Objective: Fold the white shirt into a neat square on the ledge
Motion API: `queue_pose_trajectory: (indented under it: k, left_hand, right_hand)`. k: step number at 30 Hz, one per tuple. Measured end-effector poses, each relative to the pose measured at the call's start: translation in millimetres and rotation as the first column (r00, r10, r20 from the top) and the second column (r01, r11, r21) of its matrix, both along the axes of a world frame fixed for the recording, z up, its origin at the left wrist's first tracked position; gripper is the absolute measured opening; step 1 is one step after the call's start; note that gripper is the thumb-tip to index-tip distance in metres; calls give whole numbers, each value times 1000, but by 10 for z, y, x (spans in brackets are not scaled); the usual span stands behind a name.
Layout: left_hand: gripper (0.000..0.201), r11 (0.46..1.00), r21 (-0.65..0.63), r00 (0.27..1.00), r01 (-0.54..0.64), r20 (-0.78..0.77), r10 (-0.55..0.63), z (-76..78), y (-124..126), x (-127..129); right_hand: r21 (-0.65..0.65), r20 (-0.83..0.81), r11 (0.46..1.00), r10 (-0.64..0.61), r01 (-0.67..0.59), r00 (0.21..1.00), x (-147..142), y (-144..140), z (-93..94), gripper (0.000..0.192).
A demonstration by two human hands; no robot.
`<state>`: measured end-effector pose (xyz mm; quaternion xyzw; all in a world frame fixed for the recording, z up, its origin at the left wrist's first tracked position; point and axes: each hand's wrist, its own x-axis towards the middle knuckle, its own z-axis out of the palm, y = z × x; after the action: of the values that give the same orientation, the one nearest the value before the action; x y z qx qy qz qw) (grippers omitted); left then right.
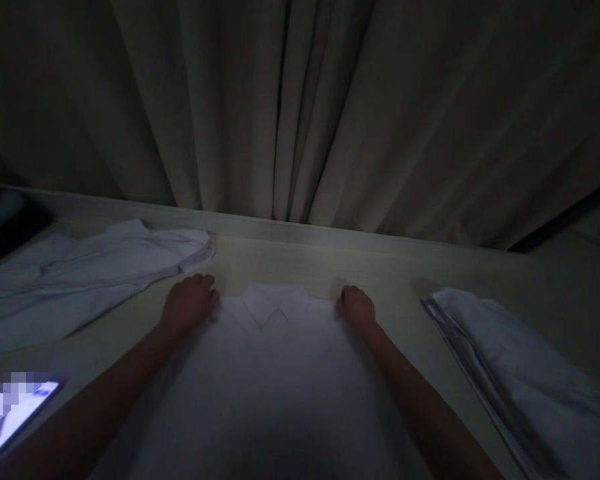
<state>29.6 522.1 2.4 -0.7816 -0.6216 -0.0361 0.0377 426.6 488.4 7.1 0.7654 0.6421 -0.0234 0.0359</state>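
Observation:
A white collared shirt (pixel 270 373) lies flat on the pale table (pixel 300 260) right in front of me, collar pointing away. My left hand (pixel 189 301) has its fingers curled on the shirt's left shoulder. At the right shoulder my right hand (pixel 356 308) is curled on the fabric the same way. Both forearms stretch forward along the shirt's sides. The light is dim, so I cannot tell how firmly the cloth is pinched.
A loose white garment (pixel 80 277) lies spread at the left. A folded stack of white cloth (pixel 520 367) sits at the right. A lit phone screen (pixel 10 410) rests at the near left. Beige curtains (pixel 300 107) hang behind the table's far edge.

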Motion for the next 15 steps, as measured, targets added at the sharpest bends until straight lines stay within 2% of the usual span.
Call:
queue_pose_trajectory:
  k: [2, 4, 5, 7, 9, 11, 12, 13, 15]
  left_hand:
    - [39, 991, -63, 993, 120, -9, -121, 7, -130, 133]
    - [37, 969, -152, 981, 195, 36, -192, 20, -228, 228]
    - [38, 964, -167, 978, 209, 63, -201, 44, -278, 253]
    - [42, 976, -117, 975, 183, 149, -165, 125, -444, 247]
    - [48, 993, -25, 950, 117, 295, -105, 190, -786, 150]
    - [49, 1000, 13, 888, 9, 459, -14, 139, -1360, -58]
    - [46, 998, -12, 855, -61, 515, 59, 54, -1728, -203]
    - [44, 988, -51, 813, -147, 563, 150, -61, -2142, -366]
    - [39, 920, -164, 700, -356, 605, 379, -317, -3053, -694]
  right_hand:
    - [40, -21, 992, 124, -123, 992, -137, -108, -27, 30]
    - [65, -40, 980, 192, -190, 981, -267, -178, -11, 27]
    - [79, -41, 977, 203, -200, 978, -318, -209, 20, 27]
    - [157, -68, 971, 195, -182, 979, -371, -327, 114, 31]
    - [294, -164, 947, 181, -127, 970, -343, -626, 195, 34]
    - [422, -324, 907, 168, -17, 931, -247, -1191, 179, 34]
    - [449, -406, 891, 144, 60, 902, -188, -1569, 122, 33]
    - [441, -497, 883, 91, 161, 863, -128, -1988, 37, 34]
    - [295, -660, 876, -101, 381, 744, -22, -2846, -169, 36]
